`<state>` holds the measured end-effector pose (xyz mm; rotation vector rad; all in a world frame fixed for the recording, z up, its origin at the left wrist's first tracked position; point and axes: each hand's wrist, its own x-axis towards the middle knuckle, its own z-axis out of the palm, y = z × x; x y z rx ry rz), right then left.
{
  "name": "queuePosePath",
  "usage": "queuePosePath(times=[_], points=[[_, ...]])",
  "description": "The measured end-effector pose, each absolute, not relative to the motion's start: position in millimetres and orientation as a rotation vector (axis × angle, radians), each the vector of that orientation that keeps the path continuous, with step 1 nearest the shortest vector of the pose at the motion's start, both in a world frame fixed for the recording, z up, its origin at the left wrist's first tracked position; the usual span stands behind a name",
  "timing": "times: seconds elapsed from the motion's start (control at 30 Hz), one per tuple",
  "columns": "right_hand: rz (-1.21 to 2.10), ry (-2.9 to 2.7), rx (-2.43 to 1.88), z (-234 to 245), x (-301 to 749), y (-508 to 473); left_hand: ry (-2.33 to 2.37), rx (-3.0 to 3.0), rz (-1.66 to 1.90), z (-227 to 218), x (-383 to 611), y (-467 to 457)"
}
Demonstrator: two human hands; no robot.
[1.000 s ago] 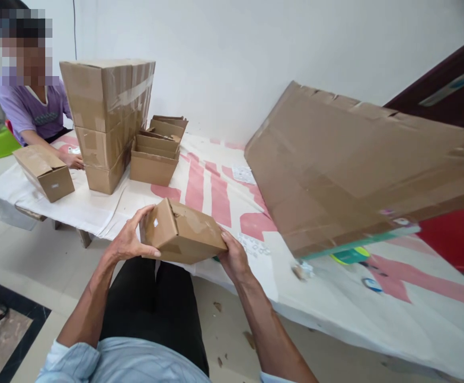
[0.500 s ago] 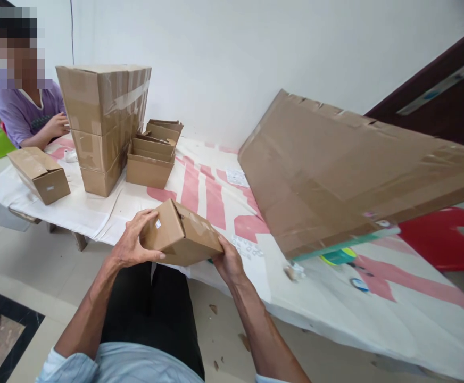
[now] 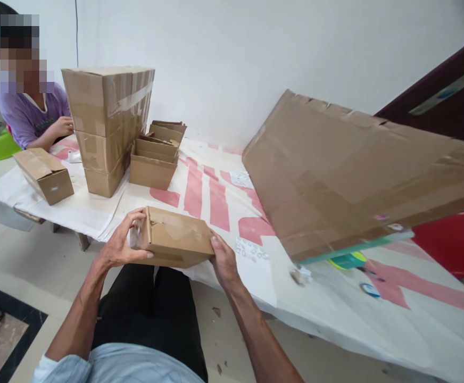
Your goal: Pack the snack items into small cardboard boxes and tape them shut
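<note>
Between my two hands is a small brown cardboard box point(image 3: 178, 234), held up at the front edge of the table with its long taped side toward me. My left hand point(image 3: 122, 242) grips its left end, thumb along the bottom and fingers over the upper corner. At the right end my right hand point(image 3: 224, 260) clasps the box, thumb on top; its other fingers are mostly hidden. Beyond the box, several open cardboard boxes point(image 3: 152, 173) stand beside a tall stack of taped cartons point(image 3: 92, 127).
Another closed carton point(image 3: 44, 175) lies left on the cloth-covered table point(image 3: 336, 314). A large cardboard sheet point(image 3: 336, 181) leans at right, near a tape roll point(image 3: 370, 290) and a red chair point(image 3: 451, 242). A person in a purple top point(image 3: 36, 114) sits at the far left.
The box has been turned in my hands, so its labelled end has swung left out of sight and its long side faces me. Both hands still hold it. The view has shifted slightly.
</note>
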<state>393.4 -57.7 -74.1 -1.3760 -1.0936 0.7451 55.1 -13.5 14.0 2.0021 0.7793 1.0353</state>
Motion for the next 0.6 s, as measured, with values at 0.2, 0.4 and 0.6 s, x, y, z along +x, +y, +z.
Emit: queuePosePath(times=[0.2,0.4,0.6], points=[[0.685,-1.114,-1.478,-52.4,371.6,-64.0,0.834,1.901,1.001,7.8,43.6,-15.0],[0.715,-1.216,-1.435,-41.4,354.1,-72.2,0.878,1.845,0.928,-4.1,32.0,-7.8],[0.773,-1.309,-1.356,-38.5,359.1,-75.6,0.842,1.767,0.925,-13.1,26.7,5.2]])
